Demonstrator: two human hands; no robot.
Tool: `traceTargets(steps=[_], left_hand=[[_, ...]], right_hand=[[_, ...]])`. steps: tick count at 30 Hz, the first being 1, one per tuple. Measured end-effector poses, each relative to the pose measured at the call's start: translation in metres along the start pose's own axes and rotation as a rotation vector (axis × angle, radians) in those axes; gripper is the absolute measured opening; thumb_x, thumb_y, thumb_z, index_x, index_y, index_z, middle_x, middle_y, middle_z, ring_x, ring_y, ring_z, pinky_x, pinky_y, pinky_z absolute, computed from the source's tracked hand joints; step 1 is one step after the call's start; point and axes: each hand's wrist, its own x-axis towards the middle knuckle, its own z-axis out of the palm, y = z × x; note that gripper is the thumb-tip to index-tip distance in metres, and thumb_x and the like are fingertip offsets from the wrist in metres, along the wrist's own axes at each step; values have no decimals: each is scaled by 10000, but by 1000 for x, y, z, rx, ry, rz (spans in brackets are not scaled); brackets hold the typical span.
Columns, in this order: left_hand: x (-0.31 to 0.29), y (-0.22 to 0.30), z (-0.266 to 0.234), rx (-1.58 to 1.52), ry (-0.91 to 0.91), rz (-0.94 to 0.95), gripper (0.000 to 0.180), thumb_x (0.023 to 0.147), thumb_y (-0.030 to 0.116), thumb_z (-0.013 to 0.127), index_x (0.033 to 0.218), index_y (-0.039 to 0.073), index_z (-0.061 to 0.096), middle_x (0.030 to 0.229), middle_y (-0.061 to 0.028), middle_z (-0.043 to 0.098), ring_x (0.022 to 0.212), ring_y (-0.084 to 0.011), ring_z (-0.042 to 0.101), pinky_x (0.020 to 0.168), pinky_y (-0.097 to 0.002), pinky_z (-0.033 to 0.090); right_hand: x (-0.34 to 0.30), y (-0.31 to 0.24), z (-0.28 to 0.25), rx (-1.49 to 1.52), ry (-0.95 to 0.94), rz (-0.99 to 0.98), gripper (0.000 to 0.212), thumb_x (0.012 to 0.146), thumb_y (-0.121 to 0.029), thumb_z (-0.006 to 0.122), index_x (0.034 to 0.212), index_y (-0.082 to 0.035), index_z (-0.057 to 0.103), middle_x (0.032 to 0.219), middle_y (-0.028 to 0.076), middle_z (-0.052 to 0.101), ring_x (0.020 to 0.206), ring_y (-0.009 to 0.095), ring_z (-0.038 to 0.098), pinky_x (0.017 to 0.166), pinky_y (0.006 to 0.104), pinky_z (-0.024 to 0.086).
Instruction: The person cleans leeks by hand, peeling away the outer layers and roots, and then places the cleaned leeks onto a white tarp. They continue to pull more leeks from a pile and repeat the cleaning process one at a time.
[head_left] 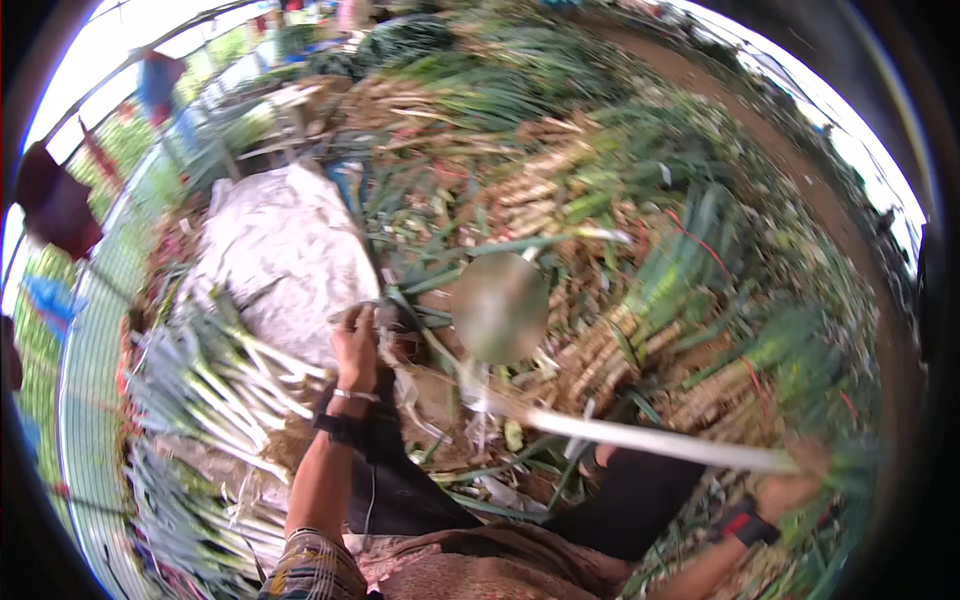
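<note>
A long white leek (pixel 650 440) stretches across the lower right, its roots pointing toward the middle and its green leaves at the far right. My right hand (pixel 797 487), smeared by motion, grips it where the white shaft turns green. Over the edge of a white sheet, my left hand (pixel 357 345) is closed with its fingers curled; what it holds, if anything, I cannot make out. Cleaned leeks (pixel 225 400) with white shafts lie in a pile left of my left forearm. More leeks (pixel 195 520) lie below them, nearer to me.
A crumpled white sheet (pixel 285 250) covers something bulky at the left. Bundles of soil-covered leeks (pixel 640 300) lie to the right, some tied with red string. More leeks (pixel 450 85) are heaped at the back. Leaf scraps litter the ground around my dark-clad legs (pixel 640 500).
</note>
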Motion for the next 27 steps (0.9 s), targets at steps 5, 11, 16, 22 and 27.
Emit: traceTargets(steps=[5,11,16,22,27], left_hand=[[-35,33,0,871,-694,583,404,775,378,588,1107,148,582,1180,-216,481,1041,-334,502,881,-383,424],[-132,90,-2,1078,-585,1133,705,669,363,679,1285,173,395,1299,-135,408,1227,-325,337,976,-531,288],[-138,26,-141,338,-124,-11,340,771,96,659,1087,30,552,820,-43,609,749,-106,564,654,-250,463],[-164,-101,-274,97,267,-174,471,823,200,603,1208,-1,423,799,-49,516,674,-104,481,591,-240,428],[-116,-155,-342,182,310,86,764,780,60,618,1391,122,165,1333,-195,298,1168,-298,376,956,-378,343]], right_hand=[[23,87,-22,1532,-162,378,199,797,-39,531,985,7,484,893,89,540,833,172,509,825,334,417],[116,-156,100,874,-3,446,285,865,-144,445,1088,31,472,933,117,577,850,174,561,786,322,468],[127,-363,179,1845,-539,593,382,830,-84,526,1184,-22,397,1100,118,493,946,212,510,802,312,460],[62,-374,193,1669,-1149,385,624,793,-235,642,1295,-13,345,1294,160,384,1128,248,456,908,358,436],[30,-244,196,1430,-815,947,461,768,-177,616,1178,-11,488,1059,120,578,935,181,573,784,308,490]])
